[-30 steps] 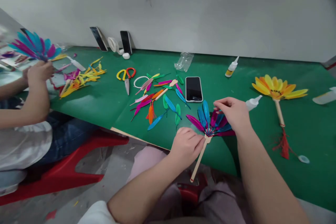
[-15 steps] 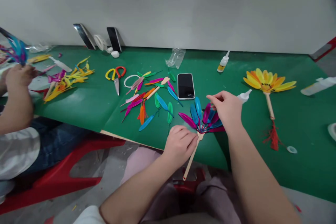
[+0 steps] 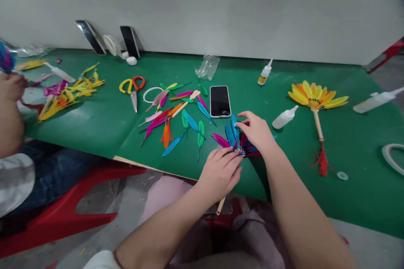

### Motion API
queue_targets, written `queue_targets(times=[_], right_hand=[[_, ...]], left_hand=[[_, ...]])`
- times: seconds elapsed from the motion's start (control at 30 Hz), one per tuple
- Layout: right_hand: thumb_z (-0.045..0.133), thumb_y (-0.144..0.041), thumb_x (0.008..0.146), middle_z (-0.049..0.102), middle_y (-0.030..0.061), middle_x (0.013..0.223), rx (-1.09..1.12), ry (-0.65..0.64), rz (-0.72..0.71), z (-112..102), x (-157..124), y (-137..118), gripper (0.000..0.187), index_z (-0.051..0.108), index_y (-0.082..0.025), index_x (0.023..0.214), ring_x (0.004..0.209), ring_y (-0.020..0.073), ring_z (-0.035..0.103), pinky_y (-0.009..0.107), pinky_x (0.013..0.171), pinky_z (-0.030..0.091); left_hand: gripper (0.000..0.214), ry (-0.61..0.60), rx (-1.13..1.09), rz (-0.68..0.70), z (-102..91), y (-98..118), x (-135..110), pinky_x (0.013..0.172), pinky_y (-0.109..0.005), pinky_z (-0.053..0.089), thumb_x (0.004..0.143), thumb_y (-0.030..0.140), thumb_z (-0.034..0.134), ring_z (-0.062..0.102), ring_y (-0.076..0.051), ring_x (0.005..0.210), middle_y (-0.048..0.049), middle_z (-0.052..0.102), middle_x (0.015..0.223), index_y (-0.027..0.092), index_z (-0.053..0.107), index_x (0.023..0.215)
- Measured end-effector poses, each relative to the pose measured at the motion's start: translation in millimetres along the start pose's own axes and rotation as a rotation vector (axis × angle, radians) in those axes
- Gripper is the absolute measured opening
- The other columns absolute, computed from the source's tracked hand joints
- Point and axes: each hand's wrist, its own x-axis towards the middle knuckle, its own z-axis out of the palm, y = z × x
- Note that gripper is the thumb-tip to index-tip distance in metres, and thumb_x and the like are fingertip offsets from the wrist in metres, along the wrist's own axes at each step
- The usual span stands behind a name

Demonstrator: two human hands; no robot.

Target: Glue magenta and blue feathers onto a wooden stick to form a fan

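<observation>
A half-made feather fan point(image 3: 232, 138) of blue and magenta feathers on a wooden stick lies at the near edge of the green table point(image 3: 101, 122). My left hand point(image 3: 221, 172) covers the stick just below the feathers, fingers curled round it; the stick's end point(image 3: 220, 207) pokes out under the hand. My right hand point(image 3: 257, 132) rests on the fan's right side, fingertips pinched on a feather. Loose coloured feathers point(image 3: 176, 117) lie scattered to the left of the fan.
A phone point(image 3: 220, 101) lies behind the fan. A glue bottle point(image 3: 284, 117) lies right of my hand, another point(image 3: 264, 73) stands further back. A finished yellow fan point(image 3: 315, 101), scissors point(image 3: 132, 88), and a co-worker's arm point(image 3: 11, 113) at far left with yellow feathers point(image 3: 63, 96).
The view shifted rightwards and down. My left hand slid up the stick toward the feathers, and my right hand moved left and lower onto the fan.
</observation>
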Motion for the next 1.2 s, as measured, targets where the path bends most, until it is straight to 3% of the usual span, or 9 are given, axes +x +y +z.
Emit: queue_targets(times=[0.17,0.4,0.7,0.93,1.2], right_hand=[[0.058,-0.034,0.070,0.063,-0.0012,0.068,0.033,-0.025,0.016,6.3,3.0,0.2,0.031,0.054,-0.024,0.098,0.065,0.0155,0.058,0.028,0.061,0.040],[0.062,-0.025,0.064,0.062,-0.0030,0.064,0.082,-0.072,0.044,6.3,4.7,2.2,0.044,0.050,-0.024,0.107,0.063,0.0140,0.058,0.026,0.061,0.040],[0.060,-0.019,0.065,0.060,-0.0037,0.063,0.079,-0.083,0.053,6.6,4.9,-1.1,0.043,0.052,-0.023,0.107,0.062,0.0125,0.056,0.025,0.061,0.040],[0.059,-0.019,0.067,0.061,-0.0016,0.066,0.093,-0.106,0.065,3.1,4.6,3.0,0.052,0.048,-0.019,0.118,0.063,0.0127,0.055,0.026,0.061,0.041],[0.057,-0.016,0.068,0.060,-0.0023,0.066,0.111,-0.114,0.038,-0.3,1.9,7.3,0.056,0.044,-0.022,0.122,0.063,0.0128,0.055,0.026,0.060,0.041]], left_hand=[[0.024,-0.055,-0.006,-0.014,-2.4,1.7,0.7,0.096,-0.037,0.033,0.082,0.026,0.044,0.045,-0.019,0.113,-0.0071,0.059,0.111,0.016,0.054,0.101],[0.023,-0.069,-0.013,-0.018,-2.0,1.3,0.4,0.096,-0.037,0.033,0.081,0.026,0.045,0.046,-0.018,0.111,-0.0067,0.059,0.109,0.016,0.052,0.100],[0.025,-0.089,-0.024,-0.030,-0.7,1.4,0.3,0.097,-0.039,0.031,0.082,0.027,0.043,0.044,-0.020,0.113,-0.0067,0.057,0.114,0.016,0.051,0.103],[0.026,-0.094,-0.023,-0.028,-0.6,1.0,0.9,0.097,-0.039,0.032,0.082,0.026,0.044,0.044,-0.021,0.113,-0.0068,0.058,0.112,0.016,0.051,0.104],[0.027,-0.096,-0.017,-0.018,-1.0,0.5,1.2,0.095,-0.039,0.034,0.081,0.026,0.045,0.044,-0.021,0.113,-0.0067,0.058,0.111,0.015,0.052,0.104]])
